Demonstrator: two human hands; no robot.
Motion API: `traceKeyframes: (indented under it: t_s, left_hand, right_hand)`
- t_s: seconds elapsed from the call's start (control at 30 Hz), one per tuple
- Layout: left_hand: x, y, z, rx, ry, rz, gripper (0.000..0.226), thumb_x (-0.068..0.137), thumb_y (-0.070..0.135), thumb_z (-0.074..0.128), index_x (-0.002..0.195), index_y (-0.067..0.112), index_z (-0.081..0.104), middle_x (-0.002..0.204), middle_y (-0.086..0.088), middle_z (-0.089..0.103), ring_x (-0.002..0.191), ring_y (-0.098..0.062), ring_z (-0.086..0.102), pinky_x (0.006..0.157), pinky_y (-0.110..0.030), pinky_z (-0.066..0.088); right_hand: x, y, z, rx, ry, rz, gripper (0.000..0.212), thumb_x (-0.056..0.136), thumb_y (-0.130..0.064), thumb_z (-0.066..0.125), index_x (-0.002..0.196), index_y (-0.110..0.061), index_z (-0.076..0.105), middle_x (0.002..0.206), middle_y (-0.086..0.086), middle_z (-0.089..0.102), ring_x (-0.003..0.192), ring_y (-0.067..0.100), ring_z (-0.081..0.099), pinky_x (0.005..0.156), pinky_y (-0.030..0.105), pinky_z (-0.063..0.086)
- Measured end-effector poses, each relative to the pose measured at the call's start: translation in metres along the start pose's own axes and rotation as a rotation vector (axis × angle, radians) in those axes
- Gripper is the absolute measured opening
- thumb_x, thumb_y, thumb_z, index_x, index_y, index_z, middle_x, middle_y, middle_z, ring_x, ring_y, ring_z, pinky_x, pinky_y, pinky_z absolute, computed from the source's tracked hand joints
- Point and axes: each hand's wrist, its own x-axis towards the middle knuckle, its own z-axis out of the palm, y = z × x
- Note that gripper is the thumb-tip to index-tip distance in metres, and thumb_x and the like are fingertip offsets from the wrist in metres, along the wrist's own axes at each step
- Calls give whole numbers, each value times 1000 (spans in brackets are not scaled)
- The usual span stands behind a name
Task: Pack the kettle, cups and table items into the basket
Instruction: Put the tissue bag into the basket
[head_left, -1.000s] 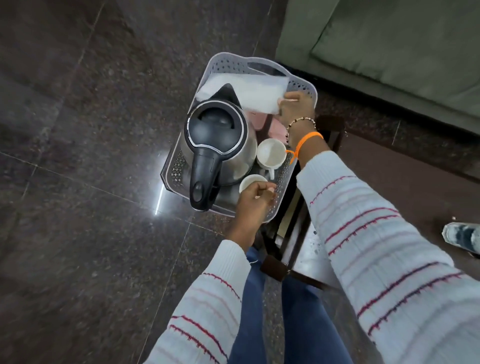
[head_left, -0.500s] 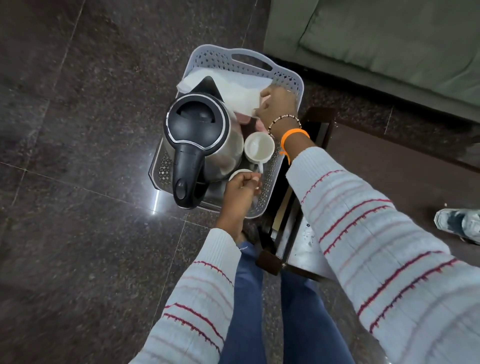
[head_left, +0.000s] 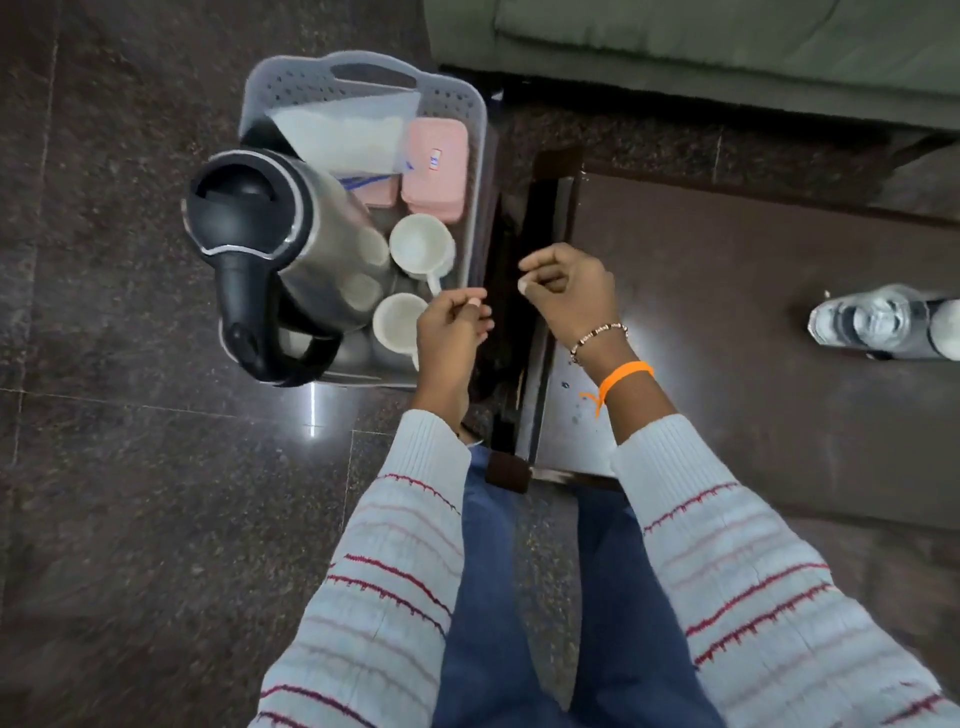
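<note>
A grey perforated basket (head_left: 363, 78) stands beside the table. In it are a steel kettle (head_left: 311, 249) with a black lid and handle, two white cups (head_left: 421, 244) (head_left: 396, 323), pink boxes (head_left: 435, 166) and a white packet (head_left: 345, 136) leaning at the far end. My left hand (head_left: 451, 332) lies over the basket's near right corner with its fingers curled at the rim, next to the nearer cup. Over the table edge to the right of the basket hovers my right hand (head_left: 563, 291), loosely curled and holding nothing.
A dark wooden table with a glossy top (head_left: 727, 364) is on the right, and a clear plastic bottle (head_left: 878, 322) is on it. A green sofa (head_left: 701, 36) runs along the back. Dark stone floor (head_left: 130, 467) lies to the left.
My right hand has let go of the white packet and drawn back out of the basket to the table edge. The packet now rests in the basket. My left hand stays at the rim.
</note>
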Motion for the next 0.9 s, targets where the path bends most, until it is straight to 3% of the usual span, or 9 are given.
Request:
traceKeyframes:
  t_s: [0.13,0.37,0.43,0.63,0.7,0.8,0.9]
  left_hand:
    - [-24,-19,37,75,-28,-3,18,93,9,46,92,18,61,81,0,60,74,-9,59,73,-18,51]
    - [-84,-82,137,173,-94,-97,17,94,10,45,98,16,61,86,-1,61,79,-11,61,78,-20,50]
    - [-100,-102,171,179,-129,-136,17,94,11,45,99,15,61,87,-2,61,79,-11,61,79,-22,50]
    - [-140,-139,285,199,-208,-195,16,93,7,45,100,11,59,78,-1,58,70,-11,57,72,-20,47]
    - [-144,-142,314,231,-237,-198,19,94,6,45,105,9,59,77,-1,57,70,-11,56,71,-19,46]
    - [-143,-142,355,304,-261,-183,25,94,6,44,114,1,57,80,-1,58,70,-9,56,65,-12,47]
    - [-136,-136,384,380,-289,-145,27,93,6,47,119,3,55,100,-7,58,83,-13,58,76,-17,47]
  right_hand:
    - [-30,49,-39,55,12,71,16,80,2,62,95,0,67,77,4,63,63,6,55,68,13,46]
    - [-74,149,-142,-7,3,195,17,80,7,60,95,3,67,77,7,60,45,-17,51,52,-4,38]
    - [-83,177,-177,-29,23,230,16,80,5,60,92,1,67,78,7,63,48,-8,54,56,0,40]
    - [-86,257,-285,10,91,328,13,80,5,59,91,4,66,78,12,63,59,16,53,77,35,50]
    - [-81,277,-314,29,131,343,14,80,5,58,91,4,66,84,22,67,61,18,54,81,39,51]
    - [-68,302,-355,68,185,365,15,81,6,56,93,6,65,95,29,68,60,12,52,73,35,47]
    - [-53,317,-382,94,243,414,18,83,4,55,99,8,63,91,26,66,68,22,54,80,41,49]
